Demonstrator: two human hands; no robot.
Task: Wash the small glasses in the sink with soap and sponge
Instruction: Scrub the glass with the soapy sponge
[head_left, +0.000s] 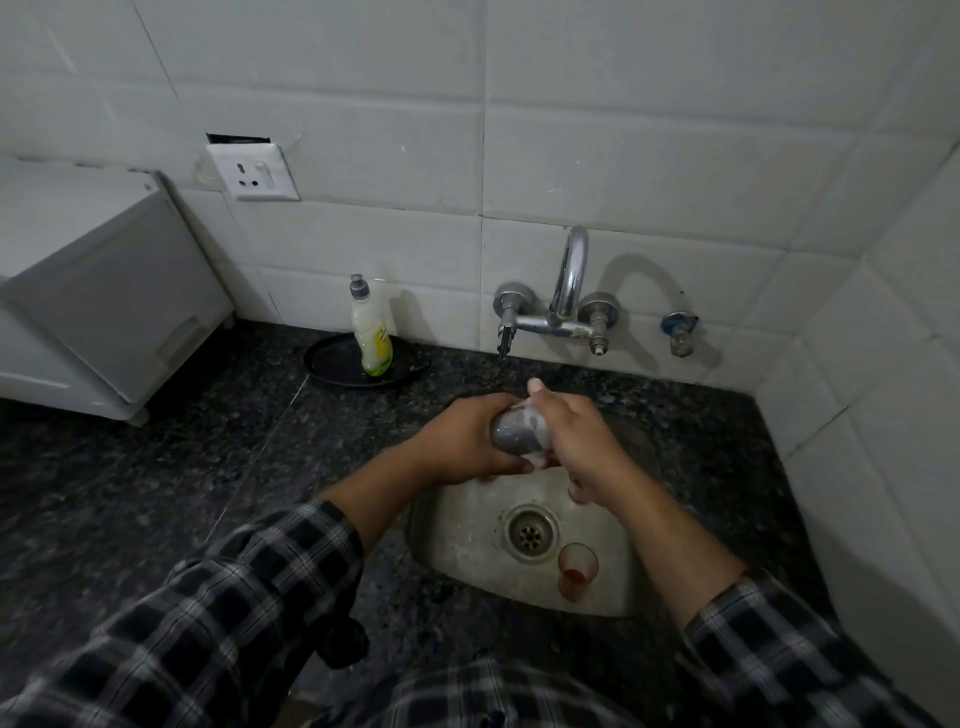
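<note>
Head view. Held glass (514, 434) above the sink (467, 525), below the tap (569, 291), lying roughly sideways, long axis running from one hand to the other. Left hand (462, 441) grip clamped round its body; right hand (576, 436) grip curled over the other end. Sponge not discernible. Surface cloudy grey, soapy. Second glass (577, 569) on its side just beside the drain (530, 532), reddish residue inside, nearer the right hand. Soap bottle (371, 332) on the table, well apart to the left.
</note>
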